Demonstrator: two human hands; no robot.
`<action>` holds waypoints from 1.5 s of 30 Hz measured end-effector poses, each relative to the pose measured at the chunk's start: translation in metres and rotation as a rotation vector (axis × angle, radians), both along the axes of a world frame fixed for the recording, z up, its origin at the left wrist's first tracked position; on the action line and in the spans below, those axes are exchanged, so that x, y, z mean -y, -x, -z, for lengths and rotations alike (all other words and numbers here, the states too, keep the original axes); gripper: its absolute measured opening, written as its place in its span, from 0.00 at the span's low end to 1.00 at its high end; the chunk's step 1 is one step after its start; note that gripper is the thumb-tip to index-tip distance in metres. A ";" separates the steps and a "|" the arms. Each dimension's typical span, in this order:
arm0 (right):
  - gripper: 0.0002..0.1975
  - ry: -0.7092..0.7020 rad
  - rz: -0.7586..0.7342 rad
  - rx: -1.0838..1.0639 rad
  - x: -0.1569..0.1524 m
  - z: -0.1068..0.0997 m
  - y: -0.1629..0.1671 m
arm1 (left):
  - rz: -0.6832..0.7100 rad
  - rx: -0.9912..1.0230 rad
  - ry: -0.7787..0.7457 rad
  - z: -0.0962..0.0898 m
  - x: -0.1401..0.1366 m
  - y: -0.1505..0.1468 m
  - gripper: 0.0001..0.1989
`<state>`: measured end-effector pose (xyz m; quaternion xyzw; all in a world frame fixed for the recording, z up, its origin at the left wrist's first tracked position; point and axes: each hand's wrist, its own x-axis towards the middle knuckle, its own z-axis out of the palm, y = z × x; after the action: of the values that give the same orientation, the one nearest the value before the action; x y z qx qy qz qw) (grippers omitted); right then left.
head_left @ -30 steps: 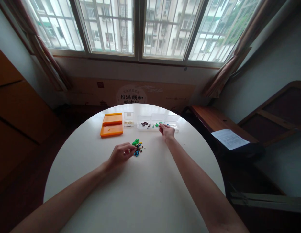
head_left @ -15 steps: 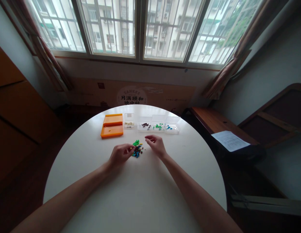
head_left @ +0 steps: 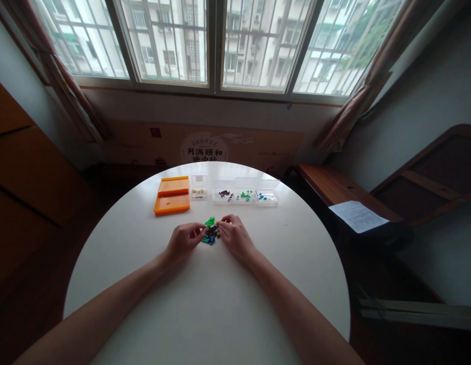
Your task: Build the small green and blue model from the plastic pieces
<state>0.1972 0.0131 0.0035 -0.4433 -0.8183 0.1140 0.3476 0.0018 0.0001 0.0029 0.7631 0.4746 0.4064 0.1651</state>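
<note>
Pile partly hidden by left hand and right hand; whether either pinches piece, too small to tell. Forearms and near side of bench cut off by bottom edge. Bench hides lowest lettering on carton. Print on paper too small to read.

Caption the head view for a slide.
Left hand and right hand flank a pile of coloured pieces on a white table.

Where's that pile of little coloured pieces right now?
In the head view, the pile lies on the white table, between the left hand and the right hand, nearer than the clear boxes.
</note>
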 end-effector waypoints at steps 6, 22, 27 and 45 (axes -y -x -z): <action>0.08 0.008 0.064 -0.058 -0.002 0.004 -0.001 | -0.003 0.007 -0.025 0.000 0.000 0.000 0.08; 0.07 0.082 0.145 -0.097 -0.008 0.007 -0.004 | 0.015 -0.001 -0.025 0.002 -0.001 0.001 0.09; 0.09 0.077 0.137 -0.063 -0.008 0.009 -0.004 | 0.026 -0.004 -0.030 0.000 0.000 0.000 0.09; 0.07 0.047 0.176 -0.098 -0.006 0.008 -0.003 | 0.029 -0.001 -0.036 0.000 0.000 0.000 0.09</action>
<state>0.2004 0.0190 -0.0044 -0.5156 -0.7552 0.1237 0.3855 0.0016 -0.0001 0.0030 0.7730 0.4561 0.4121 0.1570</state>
